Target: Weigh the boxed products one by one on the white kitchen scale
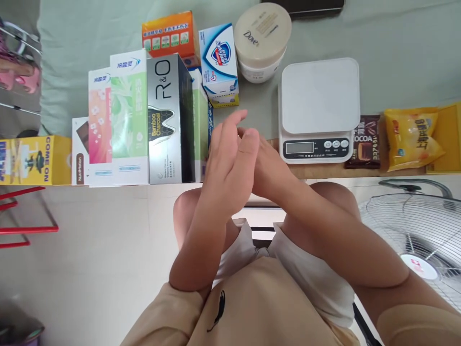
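Observation:
My left hand [230,168] and my right hand [268,166] meet at the table's front edge, above my lap. The left fingers are stretched out and lie over the right hand, thumb up. Most of the right fingers are hidden behind the left hand, and no object shows between the two. Just left of them stand a green box [200,120] and a silver and black R&O box [163,144]. To the right lies a white kitchen scale [320,96] with its display dark. Behind the hands are a Safeguard soap box [219,57] and a Dove jar [262,41].
Farther left stand toothpaste boxes [128,110], a NutriMation box [79,154], an orange box [171,38] and a yellow COME ON box [39,161]. On the right lie a cocoa packet [365,144] and a yellow snack bag [412,137]. A fan [419,240] stands at the lower right.

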Tool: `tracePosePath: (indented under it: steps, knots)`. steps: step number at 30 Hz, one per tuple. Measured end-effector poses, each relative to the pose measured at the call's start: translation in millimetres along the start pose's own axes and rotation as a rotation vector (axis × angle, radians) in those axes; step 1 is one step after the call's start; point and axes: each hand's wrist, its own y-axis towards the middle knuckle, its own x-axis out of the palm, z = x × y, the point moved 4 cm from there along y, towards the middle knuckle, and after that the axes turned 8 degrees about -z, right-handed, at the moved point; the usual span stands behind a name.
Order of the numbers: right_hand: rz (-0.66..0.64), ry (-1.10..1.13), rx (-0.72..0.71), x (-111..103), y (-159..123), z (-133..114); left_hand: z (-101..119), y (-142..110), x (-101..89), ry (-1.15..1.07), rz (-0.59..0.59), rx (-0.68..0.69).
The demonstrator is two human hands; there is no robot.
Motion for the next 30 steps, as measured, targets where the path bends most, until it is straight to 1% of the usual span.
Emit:
tracePosePath:
  steps: [2, 3, 5, 8, 10, 12, 14, 16, 18, 20, 22, 24, 26, 28, 30]
  knots:
    - [0.026, -0.026, 0.065, -6.6, -2.5, 1.5, 5.6, -2.6, -1.1, -0.022, 0.009, 0.033]
    - [0.061, -0.037, 0.080, -12.5, -5.6, 1.6, 9.3, -3.9, -1.0, -0.032, 0.011, 0.060]
    - [0.163, -0.041, 0.065, -29.4, -15.6, 2.0, 18.5, -5.9, 1.0, -0.069, 0.020, 0.142]
    - [0.307, -0.031, 0.010, -62.0, -37.7, 9.1, 30.3, -4.8, 9.6, -0.133, 0.035, 0.260]
    - [0.355, -0.054, -0.029, -82.0, -54.3, 20.0, 34.1, -0.3, 22.0, -0.145, -0.015, 0.295]
    - [0.415, -0.082, -0.069, -97.9, -72.0, 36.2, 36.0, 5.1, 39.7, -0.167, -0.121, 0.314]
    - [0.515, -0.119, -0.099, -109.8, -91.3, 56.5, 39.5, 8.2, 59.7, -0.171, -0.216, 0.353]
    - [0.579, -0.179, -0.087, -118.0, -110.1, 79.1, 44.3, 8.5, 81.2, -0.111, -0.296, 0.378]
    - [0.577, -0.241, -0.028, -125.3, -126.4, 101.4, 49.7, 6.9, 103.4, -0.037, -0.385, 0.379]
    - [0.553, -0.290, 0.038, -133.5, -139.6, 119.3, 54.4, 5.6, 123.4, -0.016, -0.469, 0.360]
    - [0.520, -0.317, 0.065, -140.7, -148.3, 129.9, 58.7, 6.1, 138.5, -0.026, -0.505, 0.366]
    - [0.464, -0.312, 0.076, -144.0, -151.9, 134.8, 60.2, 9.4, 148.5, -0.041, -0.504, 0.362]
    - [0.397, -0.298, 0.113, -143.1, -152.2, 137.1, 58.6, 14.1, 154.6, -0.043, -0.492, 0.343]
    - [0.362, -0.306, 0.173, -140.9, -152.1, 139.3, 55.3, 18.5, 158.3, -0.019, -0.485, 0.324]
    - [0.356, -0.300, 0.200, -139.1, -152.6, 141.8, 52.2, 21.2, 159.9, 0.000, -0.475, 0.312]
